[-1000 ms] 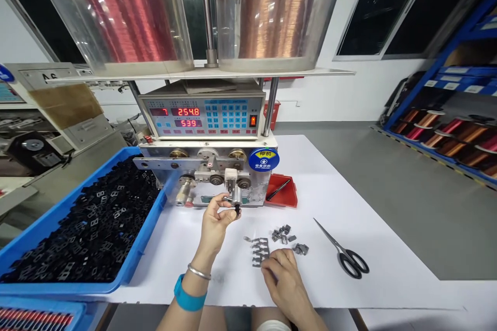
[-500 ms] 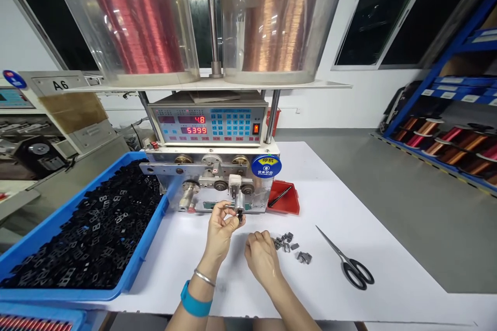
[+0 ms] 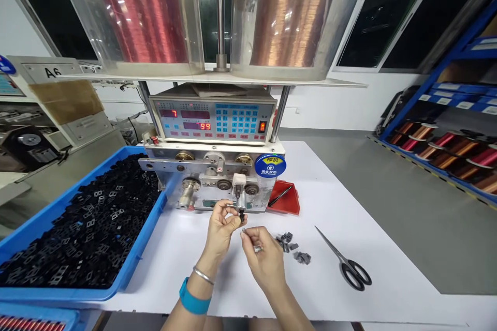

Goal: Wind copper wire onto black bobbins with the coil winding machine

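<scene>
My left hand is raised in front of the winding machine, its fingertips pinched on a small dark bobbin at the machine's spindle. My right hand is just to the right and below, fingers closed on several small grey core pieces. More grey core pieces lie loose on the white table right of that hand.
A blue bin full of black bobbins stands at the left. Black-handled scissors lie at the right. A red tray with a pen sits beside the machine. Two large wire spools hang above. Blue shelving with spools is far right.
My right hand left the table, picked up the row of grey core pieces and rose toward my left hand at the spindle. The machine's display numbers changed.
</scene>
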The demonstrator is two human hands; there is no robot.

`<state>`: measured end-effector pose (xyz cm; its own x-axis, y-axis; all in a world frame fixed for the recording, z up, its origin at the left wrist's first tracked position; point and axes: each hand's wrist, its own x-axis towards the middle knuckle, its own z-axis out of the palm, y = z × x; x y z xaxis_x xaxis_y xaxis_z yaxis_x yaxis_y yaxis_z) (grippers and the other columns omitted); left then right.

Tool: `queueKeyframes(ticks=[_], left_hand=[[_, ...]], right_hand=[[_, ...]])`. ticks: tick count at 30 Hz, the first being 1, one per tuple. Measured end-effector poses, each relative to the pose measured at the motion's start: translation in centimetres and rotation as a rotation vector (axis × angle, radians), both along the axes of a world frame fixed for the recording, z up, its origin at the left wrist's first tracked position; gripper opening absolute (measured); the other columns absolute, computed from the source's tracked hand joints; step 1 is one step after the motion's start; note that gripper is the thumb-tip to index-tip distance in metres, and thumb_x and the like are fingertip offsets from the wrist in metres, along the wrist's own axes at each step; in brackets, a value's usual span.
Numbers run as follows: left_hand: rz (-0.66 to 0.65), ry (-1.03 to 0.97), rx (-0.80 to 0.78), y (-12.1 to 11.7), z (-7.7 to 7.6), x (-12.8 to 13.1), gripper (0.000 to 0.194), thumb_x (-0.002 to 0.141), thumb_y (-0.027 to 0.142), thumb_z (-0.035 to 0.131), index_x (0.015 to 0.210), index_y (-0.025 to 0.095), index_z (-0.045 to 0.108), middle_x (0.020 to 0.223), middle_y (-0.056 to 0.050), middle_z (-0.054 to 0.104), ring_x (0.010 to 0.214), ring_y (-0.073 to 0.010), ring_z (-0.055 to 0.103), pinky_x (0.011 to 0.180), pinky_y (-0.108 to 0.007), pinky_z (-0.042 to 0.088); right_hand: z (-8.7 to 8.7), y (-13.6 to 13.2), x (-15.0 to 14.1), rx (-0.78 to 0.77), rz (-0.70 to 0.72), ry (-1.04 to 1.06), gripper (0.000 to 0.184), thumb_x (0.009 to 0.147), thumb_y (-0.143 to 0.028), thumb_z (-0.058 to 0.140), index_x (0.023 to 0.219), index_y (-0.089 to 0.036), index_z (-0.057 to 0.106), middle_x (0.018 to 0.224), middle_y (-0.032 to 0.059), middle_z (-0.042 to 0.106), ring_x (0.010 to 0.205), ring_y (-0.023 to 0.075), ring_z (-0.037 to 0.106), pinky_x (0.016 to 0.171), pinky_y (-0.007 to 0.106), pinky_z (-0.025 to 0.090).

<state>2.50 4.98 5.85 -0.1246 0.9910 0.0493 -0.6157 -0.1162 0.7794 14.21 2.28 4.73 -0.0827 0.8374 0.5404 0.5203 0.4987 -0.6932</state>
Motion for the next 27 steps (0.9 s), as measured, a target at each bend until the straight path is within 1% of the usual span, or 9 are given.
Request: queueKeyframes(ticks=[1,2,5,10,15,19,22,24,27], left_hand=[[-0.003,-0.005,0.0,0.0,0.0,0.0,0.051,0.058,0.023,0.083,0.096,0.023,0.049,0.074,0.009,0.058,0.069,-0.0107,0.065,0.074,-0.029,0.054],[-0.006,-0.008,0.0,0.0,0.0,0.0,0.051,0.058,0.023,0.083,0.096,0.023,0.049,0.073,0.008,0.058,0.068,-0.0107,0.064,0.073,-0.028,0.053],[-0.01,-0.003,-0.008,0.1,0.0,-0.1,0.051,0.057,0.023,0.083,0.095,0.024,0.049,0.074,0.008,0.058,0.066,-0.0096,0.062,0.071,-0.026,0.051],[-0.018,0.017,-0.004,0.1,-0.2,-0.2,0.051,0.056,0.025,0.084,0.094,0.023,0.049,0.073,0.007,0.057,0.065,-0.008,0.057,0.068,-0.023,0.049],[-0.037,0.037,-0.002,0.3,-0.4,-0.3,0.051,0.058,0.029,0.083,0.096,0.024,0.049,0.074,0.006,0.056,0.066,-0.0101,0.058,0.064,-0.024,0.049],[-0.048,0.032,0.001,0.4,-0.8,-0.2,0.047,0.061,0.028,0.082,0.094,0.025,0.048,0.073,0.007,0.056,0.061,-0.0079,0.057,0.063,-0.023,0.05],[-0.064,-0.007,-0.002,0.3,-1.2,-0.1,0.046,0.064,0.026,0.081,0.095,0.025,0.048,0.074,0.008,0.057,0.061,-0.0074,0.058,0.065,-0.023,0.05],[-0.072,-0.013,-0.009,0.2,-1.4,0.0,0.044,0.066,0.025,0.08,0.097,0.026,0.048,0.075,0.008,0.057,0.063,-0.0081,0.059,0.065,-0.022,0.05],[-0.056,0.005,-0.01,0.3,-1.4,0.0,0.042,0.067,0.026,0.08,0.096,0.025,0.049,0.075,0.007,0.057,0.064,-0.0086,0.06,0.065,-0.022,0.05]], right_hand=[[0.6,-0.1,-0.4,0.054,-0.015,0.081,0.012,0.088,-0.025,0.053,0.078,-0.02,0.054,0.065,-0.0024,0.062,0.054,0.0103,0.059,0.054,0.021,0.048],[1.1,-0.1,-0.8,0.106,-0.032,0.114,0.014,0.088,-0.025,0.054,0.075,-0.02,0.054,0.063,-0.0025,0.061,0.053,0.0099,0.059,0.053,0.02,0.048],[1.9,0.0,-1.4,0.209,-0.073,0.108,0.019,0.087,-0.022,0.055,0.068,-0.02,0.052,0.062,-0.0016,0.06,0.052,0.0096,0.058,0.053,0.02,0.048],[2.4,0.1,-1.6,0.293,-0.118,0.079,0.021,0.086,-0.018,0.056,0.066,-0.022,0.05,0.06,-0.0011,0.06,0.051,0.0099,0.057,0.051,0.022,0.048],[3.2,-0.1,-1.7,0.314,-0.111,0.051,0.023,0.086,-0.016,0.056,0.066,-0.023,0.047,0.058,-0.0018,0.058,0.051,0.0103,0.057,0.05,0.022,0.049],[3.8,0.1,-1.6,0.317,-0.097,0.025,0.024,0.084,-0.012,0.057,0.067,-0.023,0.046,0.057,-0.0028,0.056,0.051,0.0099,0.056,0.049,0.021,0.048],[4.2,0.2,-1.7,0.304,-0.078,0.027,0.023,0.083,-0.01,0.058,0.068,-0.023,0.047,0.056,-0.0032,0.054,0.051,0.0098,0.055,0.048,0.021,0.048],[4.1,0.2,-1.9,0.283,-0.051,0.043,0.021,0.083,-0.008,0.058,0.069,-0.023,0.049,0.058,-0.0021,0.056,0.053,0.0103,0.056,0.048,0.022,0.048],[3.5,0.4,-2.0,0.28,-0.043,0.092,0.02,0.081,-0.007,0.059,0.071,-0.023,0.053,0.06,-0.0004,0.059,0.057,0.0124,0.059,0.052,0.025,0.052]])
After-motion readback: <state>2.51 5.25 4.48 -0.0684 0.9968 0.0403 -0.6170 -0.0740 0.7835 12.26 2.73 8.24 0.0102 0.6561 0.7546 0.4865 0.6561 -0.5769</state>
